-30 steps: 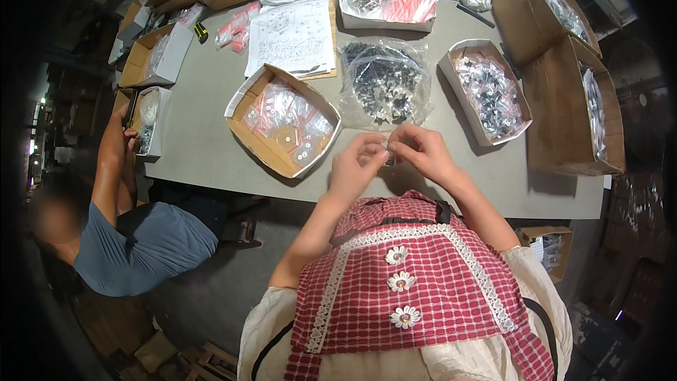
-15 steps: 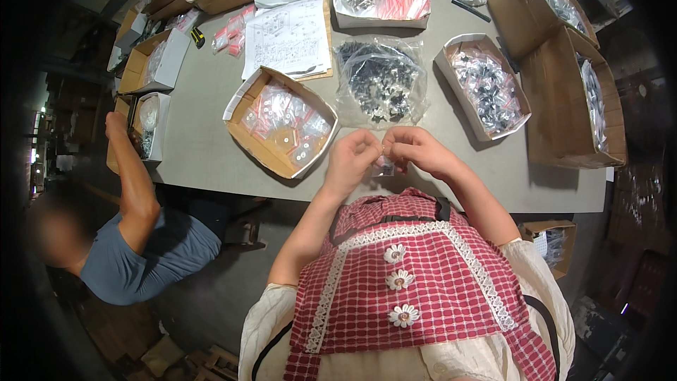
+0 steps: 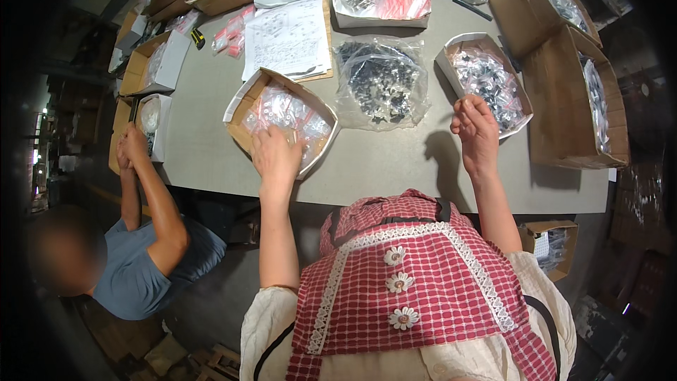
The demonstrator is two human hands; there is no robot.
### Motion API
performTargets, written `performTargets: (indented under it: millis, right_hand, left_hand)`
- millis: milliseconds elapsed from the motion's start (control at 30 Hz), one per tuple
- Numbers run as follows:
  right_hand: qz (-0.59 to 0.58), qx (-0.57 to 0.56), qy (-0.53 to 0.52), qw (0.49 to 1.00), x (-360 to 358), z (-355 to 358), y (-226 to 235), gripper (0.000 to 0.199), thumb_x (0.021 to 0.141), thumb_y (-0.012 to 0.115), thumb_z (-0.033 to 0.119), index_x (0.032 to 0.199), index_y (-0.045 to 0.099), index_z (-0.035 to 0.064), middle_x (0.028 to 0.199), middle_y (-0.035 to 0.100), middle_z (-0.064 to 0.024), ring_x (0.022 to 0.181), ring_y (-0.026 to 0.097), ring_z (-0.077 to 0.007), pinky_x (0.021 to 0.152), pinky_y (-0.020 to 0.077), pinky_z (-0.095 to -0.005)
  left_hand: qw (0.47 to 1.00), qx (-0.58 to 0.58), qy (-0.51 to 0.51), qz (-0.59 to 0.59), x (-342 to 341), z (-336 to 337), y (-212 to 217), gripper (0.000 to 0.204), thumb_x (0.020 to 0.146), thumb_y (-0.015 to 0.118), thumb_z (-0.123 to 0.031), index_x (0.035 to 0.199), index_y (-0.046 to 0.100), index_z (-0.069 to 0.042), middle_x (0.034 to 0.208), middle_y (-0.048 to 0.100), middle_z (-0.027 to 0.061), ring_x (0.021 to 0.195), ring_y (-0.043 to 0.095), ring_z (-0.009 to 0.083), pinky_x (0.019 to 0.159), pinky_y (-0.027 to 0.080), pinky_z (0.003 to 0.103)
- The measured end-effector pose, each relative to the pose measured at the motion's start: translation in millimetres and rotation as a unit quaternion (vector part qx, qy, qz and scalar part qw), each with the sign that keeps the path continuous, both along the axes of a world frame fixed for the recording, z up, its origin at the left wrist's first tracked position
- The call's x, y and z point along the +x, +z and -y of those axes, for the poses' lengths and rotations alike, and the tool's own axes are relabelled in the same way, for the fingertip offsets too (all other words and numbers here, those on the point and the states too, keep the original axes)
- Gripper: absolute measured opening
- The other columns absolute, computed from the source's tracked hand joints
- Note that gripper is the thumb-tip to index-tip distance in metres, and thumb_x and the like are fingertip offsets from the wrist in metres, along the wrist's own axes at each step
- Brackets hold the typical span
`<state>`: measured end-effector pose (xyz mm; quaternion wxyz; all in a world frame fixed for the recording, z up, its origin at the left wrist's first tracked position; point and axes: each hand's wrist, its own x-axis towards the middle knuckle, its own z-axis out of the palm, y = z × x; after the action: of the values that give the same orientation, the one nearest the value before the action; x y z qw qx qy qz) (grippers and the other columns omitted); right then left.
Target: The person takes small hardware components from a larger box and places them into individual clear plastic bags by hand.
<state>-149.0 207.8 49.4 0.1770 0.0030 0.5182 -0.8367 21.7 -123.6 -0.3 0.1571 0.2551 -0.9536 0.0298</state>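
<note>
White printed sheet [image 3: 285, 42], left hand [image 3: 277, 155] spread over cardboard box [image 3: 247, 99], right hand [image 3: 476, 130] pinched, contents unclear

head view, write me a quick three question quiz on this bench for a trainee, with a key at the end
1. Multiple choice: which of the person's own hands is over the open box that lies left of the big clear bag of black and silver parts? A) the left B) the right C) both
2. True or false: the yellow-and-black tool lies to the left of the paper sheets.
3. Count: how many white flowers run down the front of the red checked apron?

Key: 1. A, the left hand; 2. true; 3. three.
</note>
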Motion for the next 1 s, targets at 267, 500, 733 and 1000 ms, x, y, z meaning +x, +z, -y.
performTargets:
  millis: [267, 500, 733, 1000]
  right_hand:
    - [-0.018, 0.077, 0.21, 0.975, 27, 34, -11, 0.015, 0.096, 0.065, 0.016, 0.103, 0.064, 0.0036, 0.09, 0.066, -0.0041, 0.072, 0.061, -0.0082, 0.066, 0.049, -0.0219]
    - [-0.272, 0.22, 0.287, 0.892, 35, 71, 7, 0.032, 0.094, 0.066, 0.025, 0.114, 0.062, 0.0003, 0.103, 0.066, -0.0117, 0.084, 0.067, -0.0184, 0.074, 0.0537, -0.0325]
    - [-0.317, 0.276, 0.294, 0.858, 43, 91, 22, 0.025, 0.092, 0.069, 0.021, 0.099, 0.063, -0.0016, 0.08, 0.066, -0.0093, 0.072, 0.066, -0.019, 0.066, 0.0529, -0.0308]
    - [-0.227, 0.163, 0.26, 0.924, 50, 71, 1, 0.015, 0.095, 0.067, 0.014, 0.098, 0.063, -0.0003, 0.084, 0.067, -0.0026, 0.075, 0.064, -0.0076, 0.063, 0.0515, -0.0235]
  left_hand:
    - [0.955, 0.285, 0.034, 0.071, -8, -3, 20, 0.03, 0.087, 0.069, -0.028, 0.099, 0.074, -0.001, 0.081, 0.071, 0.0199, 0.078, 0.069, 0.0336, 0.074, 0.052, 0.043]
    - [0.796, 0.568, -0.059, -0.198, -12, -44, 53, 0.016, 0.093, 0.068, -0.012, 0.098, 0.074, 0.002, 0.079, 0.07, 0.0019, 0.071, 0.058, 0.006, 0.063, 0.045, 0.023]
    - [0.642, 0.741, -0.069, -0.185, -19, -82, 64, 0.026, 0.1, 0.063, -0.025, 0.111, 0.066, -0.001, 0.101, 0.067, 0.0033, 0.085, 0.063, 0.0089, 0.068, 0.054, 0.023]
    - [0.479, 0.852, -0.057, -0.204, -18, -96, 44, 0.016, 0.098, 0.063, -0.019, 0.098, 0.065, -0.003, 0.099, 0.069, 0.007, 0.086, 0.066, 0.0113, 0.072, 0.056, 0.026]
